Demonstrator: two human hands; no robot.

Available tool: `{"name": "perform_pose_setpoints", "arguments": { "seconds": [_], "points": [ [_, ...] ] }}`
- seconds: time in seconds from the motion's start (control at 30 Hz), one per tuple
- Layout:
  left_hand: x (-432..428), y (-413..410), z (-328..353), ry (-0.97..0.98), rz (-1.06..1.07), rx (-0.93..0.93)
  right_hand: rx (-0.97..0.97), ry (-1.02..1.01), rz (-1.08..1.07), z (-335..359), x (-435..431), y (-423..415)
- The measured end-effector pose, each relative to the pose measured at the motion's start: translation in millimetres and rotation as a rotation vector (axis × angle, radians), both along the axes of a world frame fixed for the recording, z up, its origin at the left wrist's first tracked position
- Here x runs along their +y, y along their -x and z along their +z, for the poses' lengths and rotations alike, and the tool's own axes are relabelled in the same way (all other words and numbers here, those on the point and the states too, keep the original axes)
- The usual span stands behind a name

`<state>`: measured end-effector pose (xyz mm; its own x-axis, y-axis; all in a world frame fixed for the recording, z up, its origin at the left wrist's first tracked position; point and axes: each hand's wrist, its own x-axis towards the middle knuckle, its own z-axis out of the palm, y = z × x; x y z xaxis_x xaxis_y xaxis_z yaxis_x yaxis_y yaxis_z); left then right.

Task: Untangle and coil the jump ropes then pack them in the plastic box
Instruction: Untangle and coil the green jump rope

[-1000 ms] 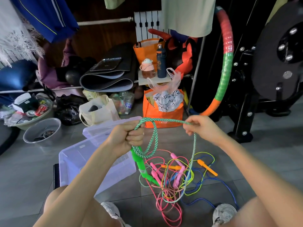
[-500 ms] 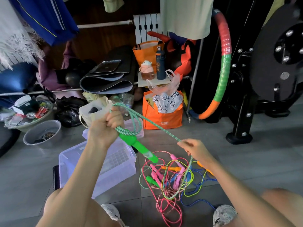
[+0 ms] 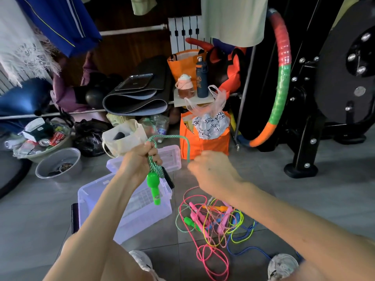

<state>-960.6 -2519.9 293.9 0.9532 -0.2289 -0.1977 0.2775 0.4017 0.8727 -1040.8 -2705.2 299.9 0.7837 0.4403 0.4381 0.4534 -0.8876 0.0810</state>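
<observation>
Over the clear plastic box (image 3: 89, 201), the left hand (image 3: 140, 159) grips the gathered loops of the green-and-white braided jump rope (image 3: 155, 169), its green plastic handle (image 3: 154, 189) dangling. And the right hand (image 3: 209, 171), blurred, looks curled round the rope's free run: feed even loops with light tension. Below it, the tangled pile of coloured ropes (image 3: 213, 220) lies on the floor.
</observation>
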Motion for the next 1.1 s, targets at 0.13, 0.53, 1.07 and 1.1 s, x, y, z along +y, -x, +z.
{"name": "perform_pose_setpoints", "arguments": {
  "seconds": [0.13, 0.53, 1.07, 1.1],
  "points": [
    [-10, 15, 6, -0.196, -0.079, -0.112, 0.370, 0.199, 0.177, 12, 17, 4],
    [-33, 41, -3, -0.155, -0.435, -0.189, 0.843, -0.772, 0.131, 46, -2, -24],
    [-31, 40, -3, 0.208, -0.654, 0.070, 0.581, -1.019, 0.004, 22, -35, -34],
    [-29, 39, -4, 0.259, -0.706, 0.072, 0.579, -1.040, 0.017, 20, -36, -34]
  ]
}}
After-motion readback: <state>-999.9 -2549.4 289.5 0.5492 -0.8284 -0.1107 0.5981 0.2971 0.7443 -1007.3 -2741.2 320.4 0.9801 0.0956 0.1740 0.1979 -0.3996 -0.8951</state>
